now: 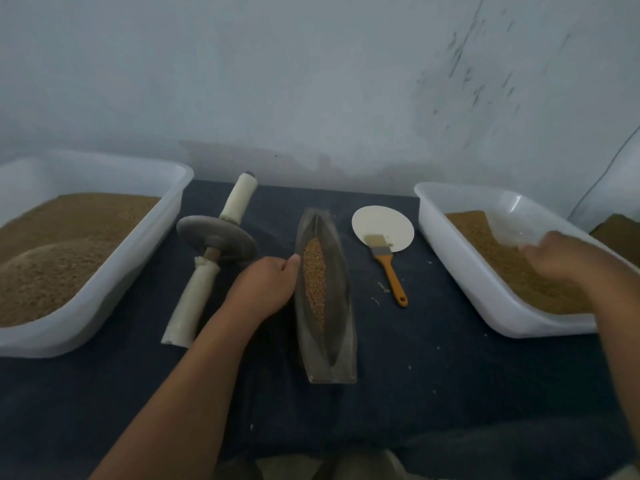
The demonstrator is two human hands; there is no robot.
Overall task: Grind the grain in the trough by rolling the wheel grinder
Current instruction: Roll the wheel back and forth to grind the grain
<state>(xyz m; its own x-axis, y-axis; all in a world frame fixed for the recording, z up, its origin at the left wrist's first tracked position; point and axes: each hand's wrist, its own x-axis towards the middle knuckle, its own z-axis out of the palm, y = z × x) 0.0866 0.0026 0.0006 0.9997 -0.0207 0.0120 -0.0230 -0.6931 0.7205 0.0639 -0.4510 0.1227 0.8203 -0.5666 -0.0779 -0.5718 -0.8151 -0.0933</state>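
Set the left hand (266, 289) against the left wall of the long grey trough (341, 306) at centre frame, thumb tip touching the rim. Could not tell whether the other fingers were curled or straight, tucked out of sight beneath the palm. Reached the right hand (554, 254) into the white right tub (467, 282) at the right of the frame, low over its brown fill. Could not tell there, through heavy blur, whether the fingers were apart, together or closed on anything. Caught the grain (314, 282) as a narrow tan strip along the groove of the trough, confined to its middle stretch, with bare grey at both pointed ends. Caught the wheel grinder (207, 233) lying on the dark blue cloth (415, 375) just left of the trough. Showed its grey disc tilted and its white-wrapped axle running from upper centre toward lower left, close to the left hand but apart from it. Showed, right of the trough, an orange-handled brush (388, 268) with bristles resting on a round white plate (382, 223), and a few stray grains (382, 287) beside the handle. Framed all this with a second white tub, the left tub (114, 289), heaped with brown grain at the left of the frame, and a pale scuffed wall (311, 81) across the top.
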